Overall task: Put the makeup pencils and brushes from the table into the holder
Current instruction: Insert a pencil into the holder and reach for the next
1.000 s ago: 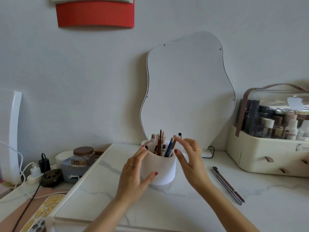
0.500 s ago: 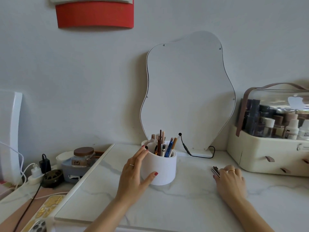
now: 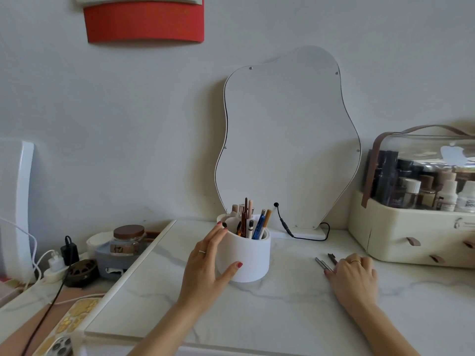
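A white round holder [image 3: 250, 260] stands on the marble table in front of the mirror, with several pencils and brushes [image 3: 253, 223] upright in it. My left hand [image 3: 205, 265] grips the holder's left side, thumb across its front. To the right, two thin makeup pencils [image 3: 324, 263] lie on the table. My right hand [image 3: 356, 274] rests over them with its fingers curled on them. Only the pencils' far ends stick out, slightly splayed.
A wavy mirror [image 3: 285, 140] leans on the wall, its black cable [image 3: 305, 236] trailing behind the holder. A cream cosmetics case [image 3: 411, 235] sits at the right. A glass jar [image 3: 128, 240], chargers and a phone [image 3: 64, 330] lie left of the table's raised edge.
My right hand left the holder's top, went down right onto the two pencils and curled over them, and their ends have splayed. My left hand stays on the holder.
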